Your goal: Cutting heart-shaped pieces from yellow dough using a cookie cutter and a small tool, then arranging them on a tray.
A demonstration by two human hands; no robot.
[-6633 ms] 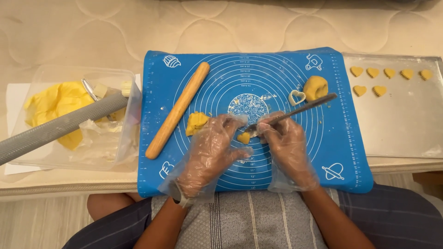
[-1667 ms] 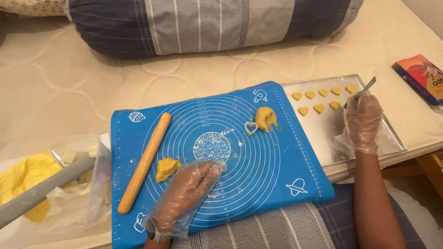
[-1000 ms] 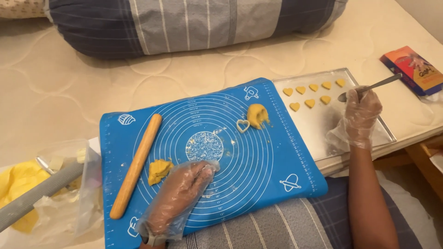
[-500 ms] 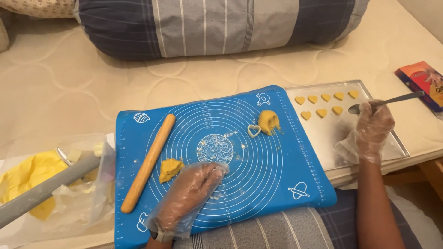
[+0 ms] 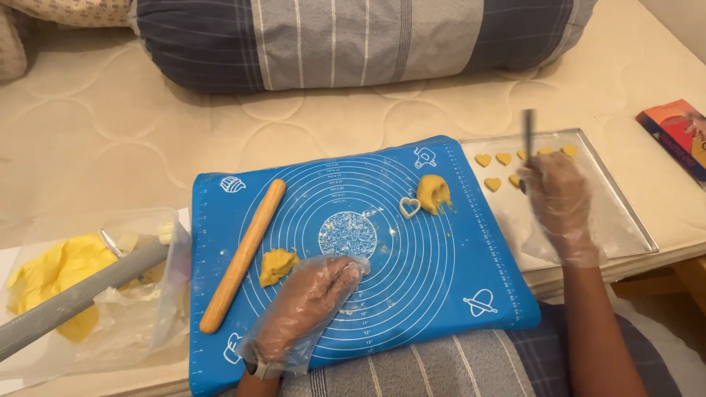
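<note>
My right hand (image 5: 560,202), in a clear plastic glove, holds a thin dark knife (image 5: 529,132) upright over a metal baking tray (image 5: 625,213). Small yellow heart-shaped dough pieces (image 5: 493,170) lie in rows on the tray's far part. My left hand (image 5: 312,298), also gloved, rests flat on a blue silicone mat (image 5: 434,294), fingers near its centre. Beside it lies a small lump of yellow dough (image 5: 277,265). A second dough lump (image 5: 433,193) and a heart-shaped cutter (image 5: 409,207) sit further back on the mat.
A wooden rolling pin (image 5: 244,253) lies slanted on the mat's left side. A clear bag with yellow dough (image 5: 55,276) and a grey rod (image 5: 81,298) sit at far left. A striped bolster (image 5: 360,40) lies behind. A colourful box (image 5: 680,136) is at right.
My right hand carried the knife from the mat to the tray, and now tips it from lying sideways to standing upright. My left hand stays on the mat.
</note>
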